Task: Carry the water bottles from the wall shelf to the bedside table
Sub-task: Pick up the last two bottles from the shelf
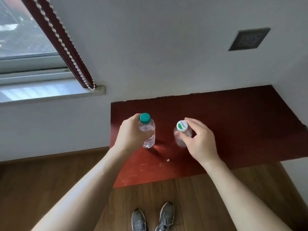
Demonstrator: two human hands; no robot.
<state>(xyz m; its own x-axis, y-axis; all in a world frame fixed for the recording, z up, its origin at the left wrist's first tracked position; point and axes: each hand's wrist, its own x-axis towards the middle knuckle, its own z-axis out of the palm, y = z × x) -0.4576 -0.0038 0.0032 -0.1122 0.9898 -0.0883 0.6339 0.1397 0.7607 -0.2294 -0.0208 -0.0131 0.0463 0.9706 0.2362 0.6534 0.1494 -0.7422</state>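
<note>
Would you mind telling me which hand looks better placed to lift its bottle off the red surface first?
Probably left. The left hand wraps round the body of the teal-capped bottle, a full grip. The right hand only has fingertips round the white-capped bottle just below its cap.

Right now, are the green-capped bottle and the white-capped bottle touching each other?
Apart. The head view shows the green-capped bottle and the white-capped bottle with a strip of bare red surface plainly visible between them.
</note>
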